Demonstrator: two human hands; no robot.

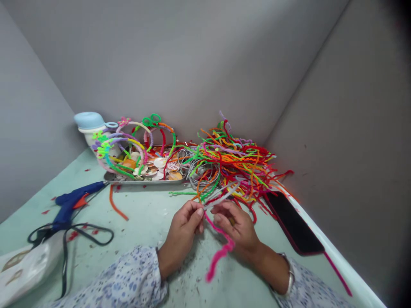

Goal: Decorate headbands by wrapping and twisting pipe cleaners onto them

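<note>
1. The left hand (182, 226) lies near the middle of the desk's front edge. Its thumb and forefinger are pinched together on the near end of the grey band (224, 194).
2. The right hand (239, 226) lies just beside the left. Its fingers are curled closed on the pink pipe cleaner (221, 250).
3. The pink pipe cleaner starts at the pinch point between both hands. It runs down across the right palm and its loose end hangs toward the front edge.
4. The grey band slants up from the fingertips toward the pipe cleaner pile (231, 160), which is heaped in the back corner of the desk (144, 214).
5. A metal tray (144, 181) of shells sits at the back edge, left of the pile. Wrapped hoops (128, 143) lean over it.
6. A blue-lidded container (90, 124) stands behind the tray's left end.
7. A blue glue gun (69, 202) lies toward the left edge. Its black cord (86, 233) loops in front of it.
8. A loose orange pipe cleaner (116, 206) lies between the glue gun and the hands.
9. A dark phone (293, 222) lies flat along the right edge, near the right hand.
10. A white bag (22, 265) occupies the front left corner.
</note>
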